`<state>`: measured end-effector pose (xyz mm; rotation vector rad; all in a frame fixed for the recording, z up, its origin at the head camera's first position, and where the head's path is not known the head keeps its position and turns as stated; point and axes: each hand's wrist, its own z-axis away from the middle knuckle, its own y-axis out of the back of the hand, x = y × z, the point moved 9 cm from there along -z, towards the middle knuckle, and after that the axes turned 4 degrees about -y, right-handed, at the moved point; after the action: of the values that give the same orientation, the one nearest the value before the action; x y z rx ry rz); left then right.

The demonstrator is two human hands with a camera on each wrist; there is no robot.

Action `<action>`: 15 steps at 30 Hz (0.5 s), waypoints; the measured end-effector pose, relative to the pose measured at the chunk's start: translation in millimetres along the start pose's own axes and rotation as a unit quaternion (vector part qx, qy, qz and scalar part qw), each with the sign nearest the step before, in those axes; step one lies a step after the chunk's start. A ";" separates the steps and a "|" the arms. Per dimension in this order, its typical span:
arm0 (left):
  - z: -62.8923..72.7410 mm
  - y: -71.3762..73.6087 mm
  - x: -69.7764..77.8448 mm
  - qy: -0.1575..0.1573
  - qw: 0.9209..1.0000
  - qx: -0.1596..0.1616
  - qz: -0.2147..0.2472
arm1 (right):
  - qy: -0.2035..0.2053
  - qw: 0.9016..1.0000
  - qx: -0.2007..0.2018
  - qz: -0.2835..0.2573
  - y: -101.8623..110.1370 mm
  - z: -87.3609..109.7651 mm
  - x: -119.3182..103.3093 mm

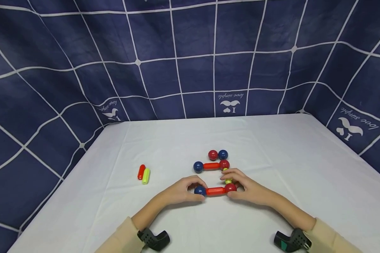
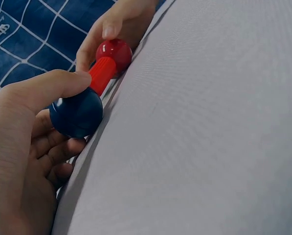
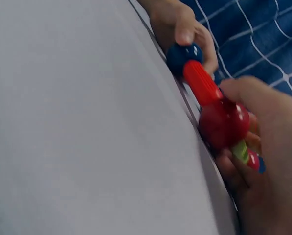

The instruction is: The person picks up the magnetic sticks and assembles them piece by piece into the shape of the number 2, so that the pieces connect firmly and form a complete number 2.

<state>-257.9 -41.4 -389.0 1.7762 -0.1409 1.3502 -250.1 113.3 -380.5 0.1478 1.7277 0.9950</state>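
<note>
Between thumb and fingers my left hand (image 1: 181,190) holds the near blue ball (image 1: 200,191). A ridged red rod (image 1: 215,191) runs from that ball to the near red ball (image 1: 230,188). My right hand (image 1: 251,189) grips this red ball, its thumb on the near side and fingers curved over the yellow-green rod (image 1: 228,181). That rod leads away toward the far red ball (image 1: 224,164) and is partly hidden by the fingers. From the far red ball another red rod (image 1: 211,166) reaches left to a second blue ball (image 1: 198,167). The pieces lie low at the white tabletop.
Just beyond the joined pieces sit a loose red ball (image 1: 213,155) and a loose blue ball (image 1: 223,154), side by side. Off to the left lie a loose red rod (image 1: 141,172) and a loose yellow-green rod (image 1: 146,176). A dark blue checked curtain (image 1: 193,73) borders the white table (image 1: 272,140).
</note>
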 end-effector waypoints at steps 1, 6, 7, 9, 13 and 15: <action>0.2 0.4 0.2 0.002 1.000 0.002 -0.001 | -0.003 1.000 -0.004 -0.007 1.4 0.1 1.3; 0.0 0.6 0.5 0.004 1.000 0.004 -0.005 | -0.009 1.000 -0.002 -0.007 7.7 0.9 4.6; -0.3 0.3 0.1 0.005 1.000 0.003 -0.004 | -0.008 1.000 0.002 0.001 8.7 1.3 4.9; -0.6 0.2 0.1 0.004 1.000 0.003 -0.003 | -0.007 1.000 0.007 0.013 9.5 1.8 5.4; -0.1 0.0 -0.1 0.004 1.000 0.003 -0.002 | 0.000 1.000 -0.003 0.016 6.3 1.7 5.8; 0.3 0.2 -0.2 0.004 1.000 0.004 -0.001 | 0.003 1.000 -0.007 0.010 4.3 1.3 5.8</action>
<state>-257.8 -41.8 -389.1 1.7758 -0.1294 1.3581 -252.9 119.9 -381.9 0.1541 1.7263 1.0238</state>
